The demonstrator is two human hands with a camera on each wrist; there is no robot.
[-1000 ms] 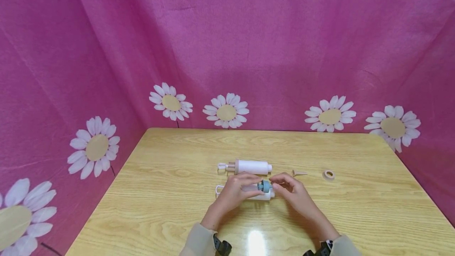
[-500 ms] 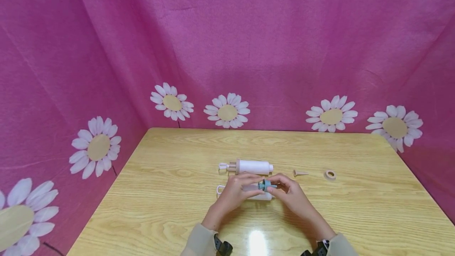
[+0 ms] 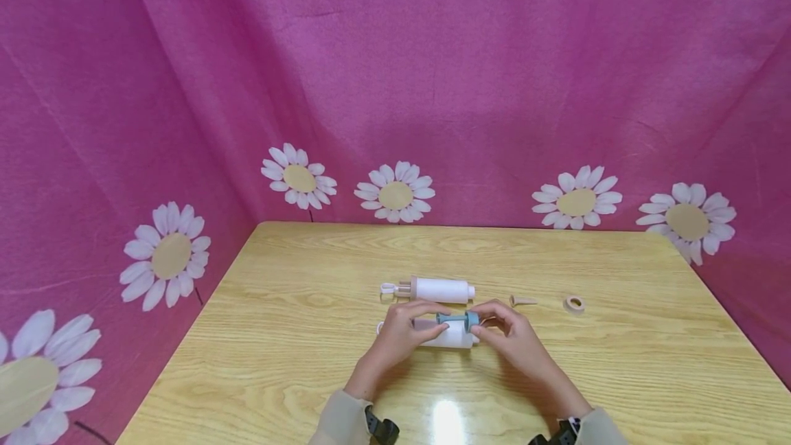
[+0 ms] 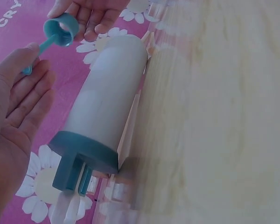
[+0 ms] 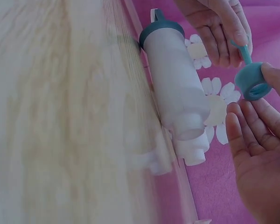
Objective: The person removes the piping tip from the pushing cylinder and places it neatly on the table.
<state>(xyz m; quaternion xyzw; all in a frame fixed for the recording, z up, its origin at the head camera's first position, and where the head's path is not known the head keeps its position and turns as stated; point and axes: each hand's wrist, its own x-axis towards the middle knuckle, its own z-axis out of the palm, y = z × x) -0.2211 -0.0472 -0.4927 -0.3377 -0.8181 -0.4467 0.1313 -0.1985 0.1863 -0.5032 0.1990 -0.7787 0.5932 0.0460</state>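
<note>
Between my two hands is a teal nozzle [image 3: 454, 318] with a thin stem and a flared end. My left hand [image 3: 398, 332] pinches the flared end, with its other fingers spread, as the left wrist view shows. My right hand [image 3: 509, 335] pinches a teal ring [image 5: 253, 83] between thumb and fingertips, and the stem runs into the ring's opening. Under the hands a white syringe-like cylinder [image 4: 107, 88] with a teal end cap [image 4: 86, 148] lies on the table. My left hand partly covers it in the head view.
Behind it lies a second white cylinder [image 3: 441, 290] with a pinkish-beige collar and a pull loop at its left. To the right are a beige cone nozzle [image 3: 522, 301] and a beige ring [image 3: 574, 304]. A pink flowered cloth [image 3: 482, 122] hangs behind the wooden table [image 3: 296, 280].
The right hand has closed in and taken hold of the teal ring. The left hand has shifted slightly left, and the nozzle's stem now shows between the two hands.
</note>
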